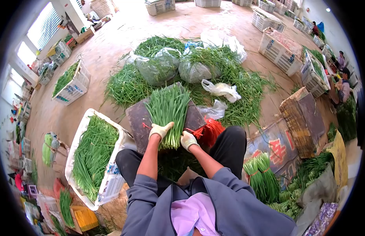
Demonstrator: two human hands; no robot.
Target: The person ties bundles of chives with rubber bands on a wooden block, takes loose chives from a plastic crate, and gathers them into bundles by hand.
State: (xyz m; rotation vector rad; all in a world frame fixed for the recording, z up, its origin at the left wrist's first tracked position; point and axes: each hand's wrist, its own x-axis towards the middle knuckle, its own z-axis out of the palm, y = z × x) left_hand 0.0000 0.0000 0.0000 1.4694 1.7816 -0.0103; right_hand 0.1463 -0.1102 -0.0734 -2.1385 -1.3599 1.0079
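A thick bunch of garlic chives [169, 106] lies on a dark board [137, 118] between my knees, its pale stem ends toward me. My left hand [162, 131], in a light glove, is closed over the bunch near the stems. My gloved right hand [188, 140] is closed against the right side of the stem ends, its fingertips partly hidden. A pile of red ties [212, 133] sits just right of the board. Short red strands show beside each hand; whether they join under the bunch is hidden.
A white crate [82, 137] of loose chives stands at my left. Ahead, plastic bags [158, 67] lie among heaped chives [245, 92]. Tied bundles [263, 177] rest at my right, by a printed sack [273, 147]. Crates [280, 51] and seated people [343, 86] are farther right.
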